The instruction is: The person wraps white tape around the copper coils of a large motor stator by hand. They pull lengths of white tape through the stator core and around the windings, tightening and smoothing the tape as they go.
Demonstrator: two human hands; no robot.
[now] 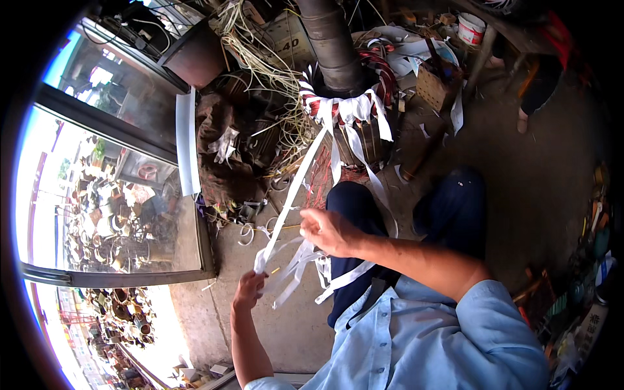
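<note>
My left hand is closed on white cloth tape. The tape runs taut from it up to a ring of red wire windings in front of me. My right hand is raised above my knee with its fingers curled; what it holds, if anything, cannot be made out. More loose white strips dangle between and below the hands. White tape is wrapped round the near part of the ring, with several free ends hanging down. The ring surrounds the foot of a thick dark upright cylinder.
A glass door stands at the left. Beside it lie a brown cloth heap and a tangle of pale wires. A perforated wooden block and a white bucket are at the far right, near another person's foot.
</note>
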